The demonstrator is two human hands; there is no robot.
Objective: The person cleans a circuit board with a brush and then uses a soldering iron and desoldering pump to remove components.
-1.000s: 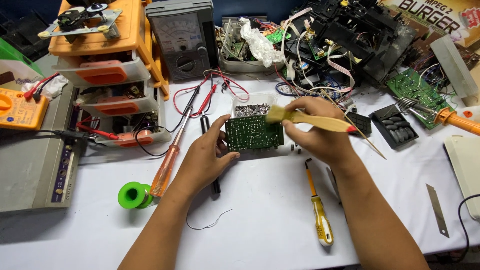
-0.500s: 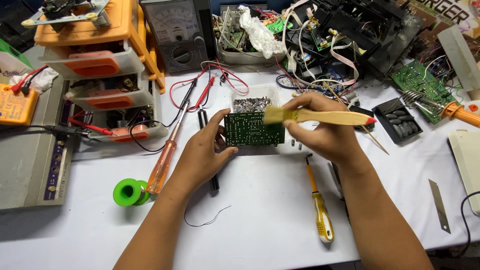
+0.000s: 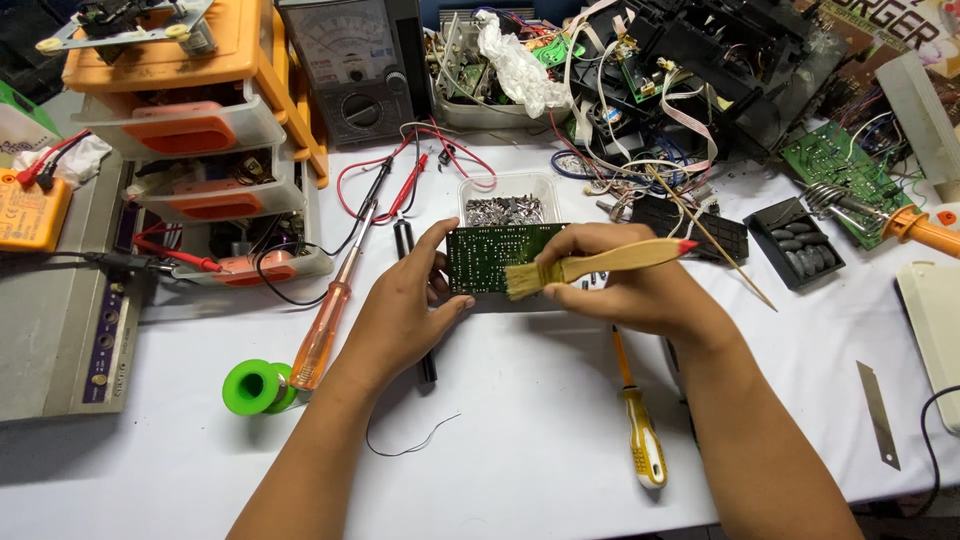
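White bench (image 3: 520,430): left hand (image 3: 400,315) props circuit board (image 3: 490,256), right hand (image 3: 640,295) grips brush (image 3: 590,266).

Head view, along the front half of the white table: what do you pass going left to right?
Grey device → green solder spool → orange-handled screwdriver → left hand → green circuit board → yellow-handled screwdriver → metal blade.

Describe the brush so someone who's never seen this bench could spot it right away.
Start at the white table and find the green board at its centre. The brush lies across the board's right end, gripped by the right hand. Its pale wooden handle, red tip and short tan bristles set it apart from the screwdrivers nearby.
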